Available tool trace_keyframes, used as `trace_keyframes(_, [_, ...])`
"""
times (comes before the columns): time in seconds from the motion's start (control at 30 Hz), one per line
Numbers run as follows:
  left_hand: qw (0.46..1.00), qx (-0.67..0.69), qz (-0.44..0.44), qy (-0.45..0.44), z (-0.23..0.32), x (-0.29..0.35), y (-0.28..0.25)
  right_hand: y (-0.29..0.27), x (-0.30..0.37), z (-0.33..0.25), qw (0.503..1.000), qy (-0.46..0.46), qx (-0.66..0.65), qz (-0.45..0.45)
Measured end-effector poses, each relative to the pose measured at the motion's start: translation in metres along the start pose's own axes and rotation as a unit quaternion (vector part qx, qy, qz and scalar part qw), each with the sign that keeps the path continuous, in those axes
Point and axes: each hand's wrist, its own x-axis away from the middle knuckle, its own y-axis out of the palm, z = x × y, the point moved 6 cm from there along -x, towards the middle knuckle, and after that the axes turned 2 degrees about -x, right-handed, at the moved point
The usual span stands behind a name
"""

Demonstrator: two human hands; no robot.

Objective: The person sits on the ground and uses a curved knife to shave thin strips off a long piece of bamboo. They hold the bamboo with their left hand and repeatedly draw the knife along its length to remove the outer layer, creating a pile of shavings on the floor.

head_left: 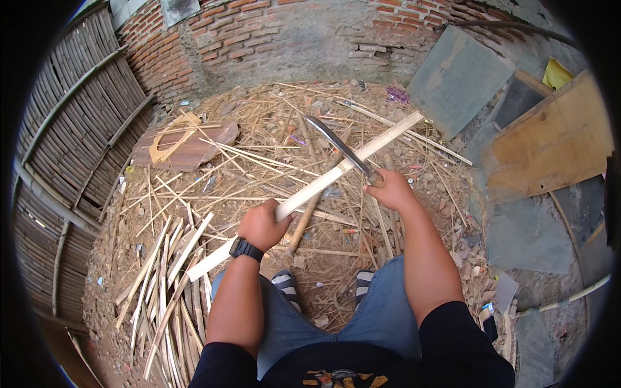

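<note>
A long pale split-bamboo strip [313, 188] runs slantwise in front of me, from beside my left thigh up to the far right. My left hand [260, 225], with a black watch on its wrist, is closed around its lower part. In my right hand [393, 191] is the handle of a machete [335, 141]. The blade points up and to the left and crosses over the strip, just left of my right fist. Whether the edge touches the strip or has bitten into it, I cannot tell.
Several split bamboo pieces [169, 291] lie piled at my left. Thin slivers and debris litter the ground, with a rusty sheet [213, 137] further off. A bamboo wall [71, 129] stands left, a brick wall [291, 39] behind; boards [550, 139] lean at the right.
</note>
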Motion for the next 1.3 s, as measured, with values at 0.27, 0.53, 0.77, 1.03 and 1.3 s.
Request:
trace_keyframes(0.27, [1.000,-0.013,0.005,-0.007,0.003,0.001,-0.004,-0.001,0.000,0.004,0.999,-0.018,-0.033,-0.038])
trace_keyframes(0.53, [1.000,-0.014,0.011,0.008,0.000,-0.001,-0.001,-0.006,0.012,-0.018,1.000,-0.009,-0.014,-0.005])
trace_keyframes(0.77, [1.000,-0.011,0.004,-0.009,0.003,0.002,-0.002,0.008,0.015,-0.038,0.994,-0.071,0.042,-0.069])
trace_keyframes(1.03, [1.000,-0.017,0.007,0.015,0.006,0.000,0.001,-0.006,-0.004,0.023,0.997,0.033,-0.069,0.004])
trace_keyframes(1.3, [1.000,-0.024,-0.008,0.004,0.002,0.003,-0.003,0.000,0.006,-0.014,0.999,-0.007,-0.013,-0.041])
